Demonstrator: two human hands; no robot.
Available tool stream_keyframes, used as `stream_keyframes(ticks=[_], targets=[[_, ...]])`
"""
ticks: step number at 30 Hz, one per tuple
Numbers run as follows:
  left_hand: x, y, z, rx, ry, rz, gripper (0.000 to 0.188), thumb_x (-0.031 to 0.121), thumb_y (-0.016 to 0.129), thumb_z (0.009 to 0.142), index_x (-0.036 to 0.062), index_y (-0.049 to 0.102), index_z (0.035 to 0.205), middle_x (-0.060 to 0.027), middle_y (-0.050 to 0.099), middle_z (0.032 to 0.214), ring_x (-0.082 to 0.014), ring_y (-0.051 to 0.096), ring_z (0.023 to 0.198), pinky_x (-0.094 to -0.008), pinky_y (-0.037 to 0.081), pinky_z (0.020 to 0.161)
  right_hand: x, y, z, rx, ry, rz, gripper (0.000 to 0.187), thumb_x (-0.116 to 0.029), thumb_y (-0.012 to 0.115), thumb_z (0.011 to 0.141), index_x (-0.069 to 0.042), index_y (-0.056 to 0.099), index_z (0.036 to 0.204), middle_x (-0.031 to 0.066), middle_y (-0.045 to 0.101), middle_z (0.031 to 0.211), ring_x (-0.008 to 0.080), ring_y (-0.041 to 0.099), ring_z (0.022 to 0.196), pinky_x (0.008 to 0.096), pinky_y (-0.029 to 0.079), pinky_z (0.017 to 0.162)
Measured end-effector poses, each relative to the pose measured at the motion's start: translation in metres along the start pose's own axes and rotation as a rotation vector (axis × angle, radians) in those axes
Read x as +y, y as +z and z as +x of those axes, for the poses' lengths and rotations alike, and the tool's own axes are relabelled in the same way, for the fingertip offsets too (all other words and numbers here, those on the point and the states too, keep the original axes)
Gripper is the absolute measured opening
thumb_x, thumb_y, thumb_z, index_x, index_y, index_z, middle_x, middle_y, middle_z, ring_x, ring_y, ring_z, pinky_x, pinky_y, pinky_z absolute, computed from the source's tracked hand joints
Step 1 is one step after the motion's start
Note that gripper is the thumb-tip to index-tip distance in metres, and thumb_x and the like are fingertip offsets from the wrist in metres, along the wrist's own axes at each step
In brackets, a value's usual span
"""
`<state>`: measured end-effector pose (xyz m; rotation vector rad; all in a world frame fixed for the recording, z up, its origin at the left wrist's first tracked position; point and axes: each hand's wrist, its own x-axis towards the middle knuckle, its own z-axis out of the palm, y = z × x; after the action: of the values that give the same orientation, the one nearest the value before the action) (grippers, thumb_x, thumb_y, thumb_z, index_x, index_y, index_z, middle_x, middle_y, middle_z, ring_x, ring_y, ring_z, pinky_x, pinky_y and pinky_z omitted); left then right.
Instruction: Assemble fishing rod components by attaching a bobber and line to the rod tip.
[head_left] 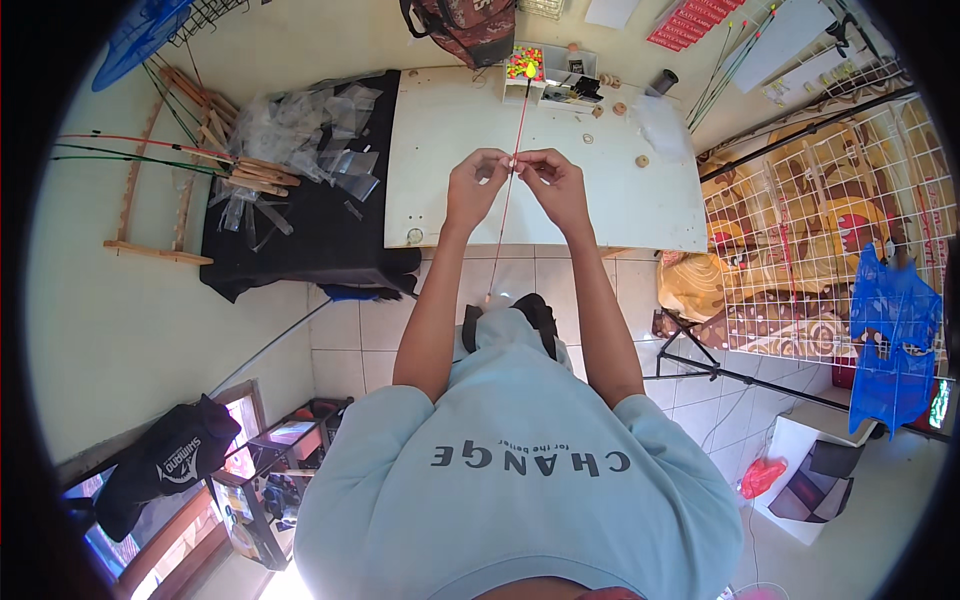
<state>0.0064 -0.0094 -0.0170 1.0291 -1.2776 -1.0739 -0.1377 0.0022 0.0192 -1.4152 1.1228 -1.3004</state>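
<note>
A thin red rod (pixel 522 118) runs from the far side of the white table (pixel 610 210) back toward my body. A yellow knob (pixel 530 70) tops its far end, and its pale near end (pixel 488 298) reaches past the table's front edge. My left hand (pixel 478 183) is closed in a pinch at the rod, with thumb and fingertips together. Facing it, my right hand (pixel 556 186) pinches at the same spot, and the fingertips of both hands nearly meet. A small pale bit shows between them, too small to make out.
Behind the hands stands a white organizer box (pixel 552 92) with colourful beads (pixel 524 62). Small wooden rings (pixel 642 161) and a clear plastic bag (pixel 660 125) lie to the right. Left, a black cloth (pixel 300 225) carries plastic sleeves (pixel 350 150) and wooden-handled rods (pixel 262 176).
</note>
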Motion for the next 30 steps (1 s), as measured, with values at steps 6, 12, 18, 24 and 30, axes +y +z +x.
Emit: stream_keyframes(ticks=[6, 12, 18, 24, 30], targets=[[0.007, -0.002, -0.003, 0.012, 0.011, 0.161, 0.011, 0.013, 0.063, 0.087, 0.0061, 0.065, 0.096, -0.0030, 0.068, 0.091, -0.0122, 0.061, 0.083, -0.0263, 0.047, 0.067, 0.008, -0.002, -0.001, -0.005, -0.038, 0.006, 0.015, -0.003, 0.060, 0.088, -0.003, 0.068, 0.101, 0.0072, 0.064, 0.097, 0.0157, 0.065, 0.086, 0.0282, 0.053, 0.078], [0.006, -0.003, -0.006, 0.014, 0.025, 0.197, 0.012, 0.014, 0.065, 0.086, 0.0076, 0.066, 0.096, -0.0021, 0.066, 0.096, -0.0135, 0.060, 0.088, -0.0274, 0.048, 0.066, 0.005, -0.001, -0.003, -0.013, -0.037, -0.108, 0.017, -0.008, 0.062, 0.088, -0.009, 0.070, 0.102, 0.0061, 0.063, 0.097, 0.0164, 0.064, 0.086, 0.0282, 0.052, 0.075], [0.007, -0.002, -0.010, 0.001, 0.043, 0.237, 0.011, 0.015, 0.066, 0.085, 0.0083, 0.067, 0.094, -0.0022, 0.065, 0.096, -0.0143, 0.059, 0.089, -0.0272, 0.048, 0.066, 0.002, -0.001, -0.005, -0.013, -0.035, -0.144, 0.015, -0.013, 0.066, 0.086, -0.009, 0.071, 0.100, 0.0058, 0.064, 0.096, 0.0166, 0.064, 0.085, 0.0282, 0.051, 0.074], [0.009, -0.002, -0.011, 0.000, 0.045, 0.240, 0.011, 0.016, 0.066, 0.085, 0.0087, 0.067, 0.093, -0.0022, 0.065, 0.096, -0.0146, 0.059, 0.089, -0.0271, 0.047, 0.066, 0.006, -0.002, -0.007, 0.023, -0.044, -0.151, 0.013, -0.013, 0.067, 0.085, -0.009, 0.071, 0.096, 0.0052, 0.065, 0.092, 0.0150, 0.064, 0.080, 0.0271, 0.050, 0.070], [0.012, 0.000, -0.013, -0.002, 0.028, 0.253, 0.012, 0.019, 0.066, 0.085, 0.0091, 0.068, 0.092, -0.0018, 0.065, 0.095, -0.0145, 0.060, 0.089, -0.0275, 0.047, 0.066, 0.003, 0.000, -0.012, 0.067, -0.050, -0.146, 0.009, -0.010, 0.067, 0.085, -0.006, 0.070, 0.093, 0.0054, 0.065, 0.092, 0.0139, 0.063, 0.078, 0.0266, 0.049, 0.068]])
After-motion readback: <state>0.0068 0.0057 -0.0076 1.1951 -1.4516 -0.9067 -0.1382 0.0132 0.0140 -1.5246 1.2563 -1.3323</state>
